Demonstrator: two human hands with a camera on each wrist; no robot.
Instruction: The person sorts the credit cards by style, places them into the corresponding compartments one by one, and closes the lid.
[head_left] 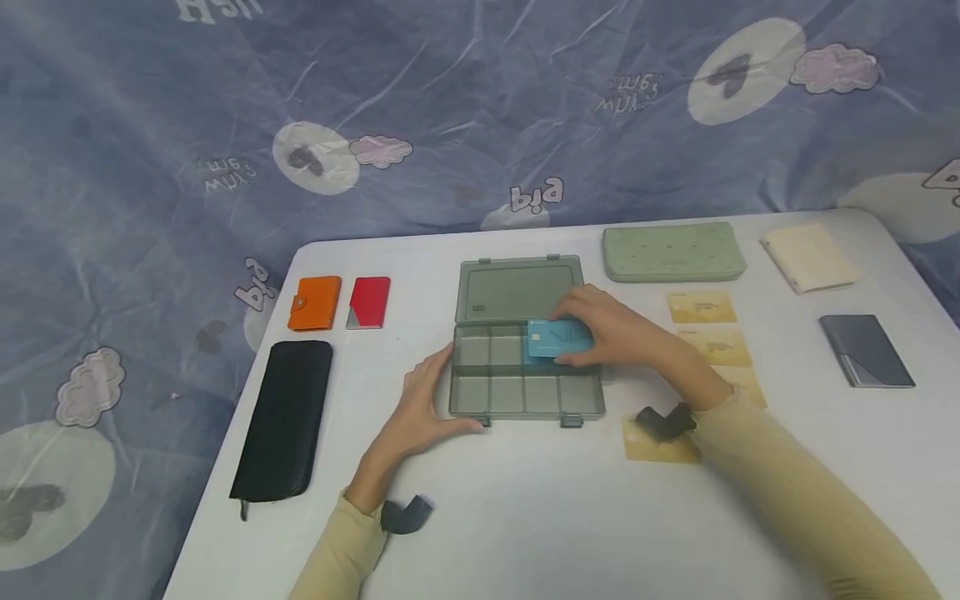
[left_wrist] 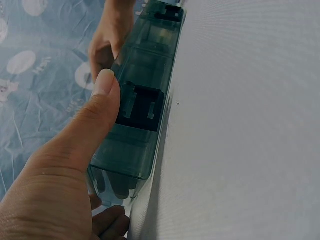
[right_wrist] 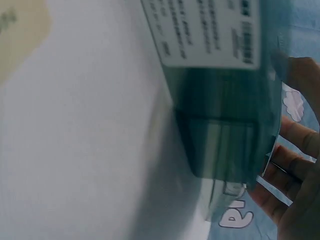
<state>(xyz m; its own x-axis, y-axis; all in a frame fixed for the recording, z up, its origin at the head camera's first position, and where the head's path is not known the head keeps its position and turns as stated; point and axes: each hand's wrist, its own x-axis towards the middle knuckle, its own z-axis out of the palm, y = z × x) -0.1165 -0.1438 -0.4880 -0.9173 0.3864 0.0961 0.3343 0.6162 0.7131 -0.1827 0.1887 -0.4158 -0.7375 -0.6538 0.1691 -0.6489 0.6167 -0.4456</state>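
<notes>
A translucent green plastic compartment box (head_left: 525, 396) lies with its lid (head_left: 517, 287) folded back. My left hand (head_left: 423, 408) holds its front left corner, fingers along the left side and thumb at the front edge. In the left wrist view that thumb sits beside a dark latch (left_wrist: 141, 107). Over the back row of compartments, my right hand (head_left: 618, 329) pinches a blue bank card (head_left: 546, 340) with a chip, thumb at its front edge and fingers at the back. More blue shows just under the card. A printed label (right_wrist: 210, 35) on the box appears in the right wrist view.
Several yellow cards (head_left: 701, 307) lie right of the box, one partly beneath my right wrist. Behind them are a green case (head_left: 673, 252), a cream notebook (head_left: 810, 257) and a dark card holder (head_left: 866, 350). At left lie orange (head_left: 315, 302) and red holders (head_left: 370, 302) and a black zip wallet (head_left: 283, 421).
</notes>
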